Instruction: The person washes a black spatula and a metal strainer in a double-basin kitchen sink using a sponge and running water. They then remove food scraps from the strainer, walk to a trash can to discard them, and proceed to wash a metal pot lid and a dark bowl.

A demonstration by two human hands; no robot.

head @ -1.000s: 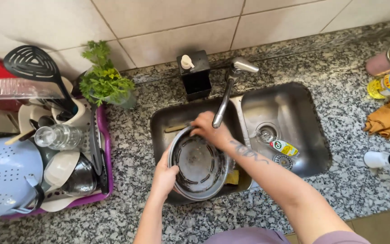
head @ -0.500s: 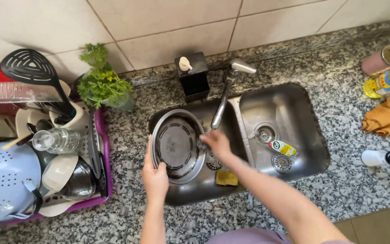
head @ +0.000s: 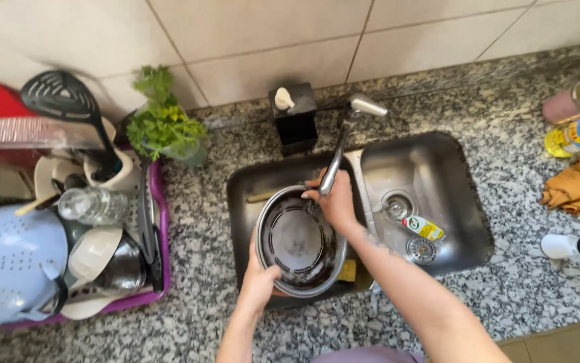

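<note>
While my left hand [head: 258, 286] grips the near rim of the round metal pan [head: 301, 240], fingers wrapped on its edge, I hold it tilted over the left basin of the sink [head: 451, 168]. My right hand [head: 337, 202] is closed on the pan's far rim, just under the faucet spout [head: 336, 158]. A yellow sponge [head: 348, 270] sits in the basin just right of the pan, partly hidden. In the right basin a small yellow-green bottle [head: 424, 228] lies by the drain. Left of me a purple dish rack [head: 159, 222] is packed with a pale blue colander [head: 8, 269], bowls and a black slotted spatula [head: 61, 101]. Far side: a black soap dispenser [head: 293, 117] and a green plant [head: 162, 124]. Risk, as I judge it: wet rim slips from my left hand and the pan bangs into the basin, or its far rim knocks the spout because my right hand is so close under it.
</note>
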